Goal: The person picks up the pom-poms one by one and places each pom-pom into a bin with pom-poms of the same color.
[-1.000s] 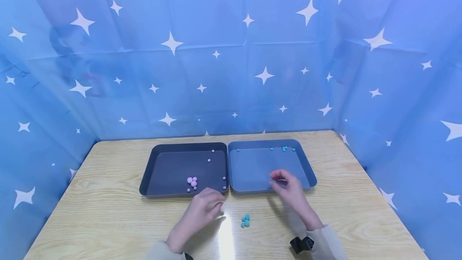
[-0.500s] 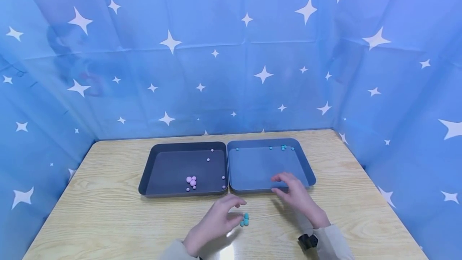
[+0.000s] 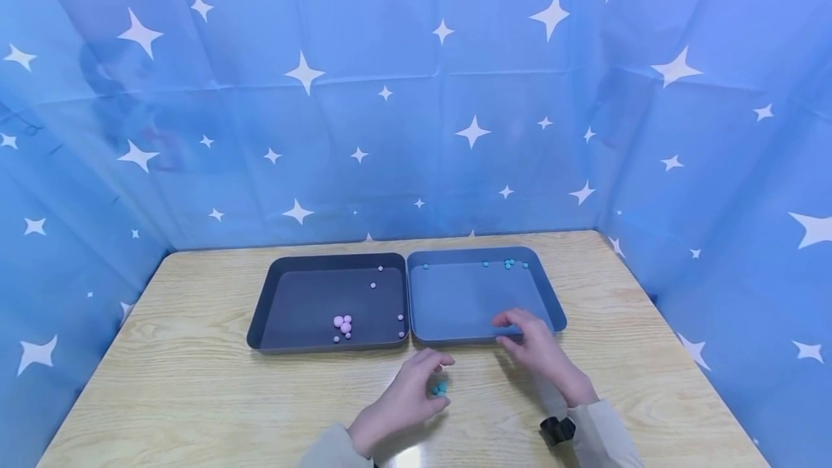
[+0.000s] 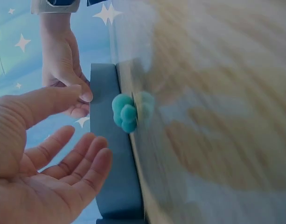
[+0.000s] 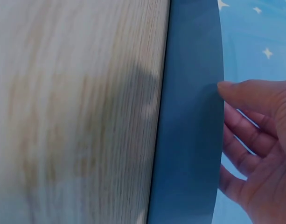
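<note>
A little cluster of teal balls (image 3: 440, 388) lies on the table just in front of the trays. My left hand (image 3: 408, 397) is spread beside it, thumb and fingers apart on either side. In the left wrist view the teal cluster (image 4: 124, 113) sits beyond my fingertips, with a gap between. My right hand (image 3: 541, 354) hovers at the front wall of the blue tray (image 3: 455, 309), holding nothing, its fingers loosely bent over the tray. The right wrist view has its thumb (image 5: 245, 93) near the blue tray's top edge; contact is unclear.
A dark tray (image 3: 312, 295) stands against the blue tray's left side, with several lilac balls (image 3: 345, 327) in it. Several small teal balls (image 3: 509, 264) lie along the blue tray's back. A starry blue curtain (image 3: 416, 128) surrounds the wooden table (image 3: 162, 381).
My left hand has moved right, from in front of the dark tray to the teal cluster, and its fingers have spread. My right hand has opened a little and shifted slightly right.
</note>
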Motion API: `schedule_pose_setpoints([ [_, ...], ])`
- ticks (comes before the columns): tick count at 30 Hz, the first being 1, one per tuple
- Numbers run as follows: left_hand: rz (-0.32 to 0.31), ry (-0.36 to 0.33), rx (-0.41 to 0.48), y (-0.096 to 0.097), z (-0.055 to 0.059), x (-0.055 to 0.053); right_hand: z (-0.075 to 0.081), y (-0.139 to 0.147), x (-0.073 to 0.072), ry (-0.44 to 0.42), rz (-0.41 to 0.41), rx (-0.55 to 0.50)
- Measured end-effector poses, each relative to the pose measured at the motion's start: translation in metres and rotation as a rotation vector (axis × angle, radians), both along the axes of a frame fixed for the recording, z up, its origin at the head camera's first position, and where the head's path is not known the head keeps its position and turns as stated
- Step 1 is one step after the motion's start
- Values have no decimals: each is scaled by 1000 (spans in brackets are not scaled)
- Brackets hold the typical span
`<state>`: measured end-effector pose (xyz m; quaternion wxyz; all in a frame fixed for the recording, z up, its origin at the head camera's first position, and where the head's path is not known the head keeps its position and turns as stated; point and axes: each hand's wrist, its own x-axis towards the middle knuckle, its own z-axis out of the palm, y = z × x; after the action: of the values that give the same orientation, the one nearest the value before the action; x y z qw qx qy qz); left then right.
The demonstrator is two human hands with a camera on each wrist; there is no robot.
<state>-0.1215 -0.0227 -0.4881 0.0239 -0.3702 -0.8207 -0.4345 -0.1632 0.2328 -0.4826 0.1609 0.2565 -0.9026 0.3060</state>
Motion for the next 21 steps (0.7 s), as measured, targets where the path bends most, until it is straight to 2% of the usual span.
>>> schedule_pose_setpoints([
  [5, 21, -81, -75, 3, 0, -2, 1, 1, 1, -11, -4, 1],
  [9, 37, -114, -128, 5, -1, -4, 0, 2, 1, -3, -9, -1],
  [16, 46, -66, -165, 8, -4, -6, -2, 3, 0, 62, -6, 17],
  [21, 37, -70, -168, 9, -5, -7, -2, 4, 0, 53, -10, 16],
])
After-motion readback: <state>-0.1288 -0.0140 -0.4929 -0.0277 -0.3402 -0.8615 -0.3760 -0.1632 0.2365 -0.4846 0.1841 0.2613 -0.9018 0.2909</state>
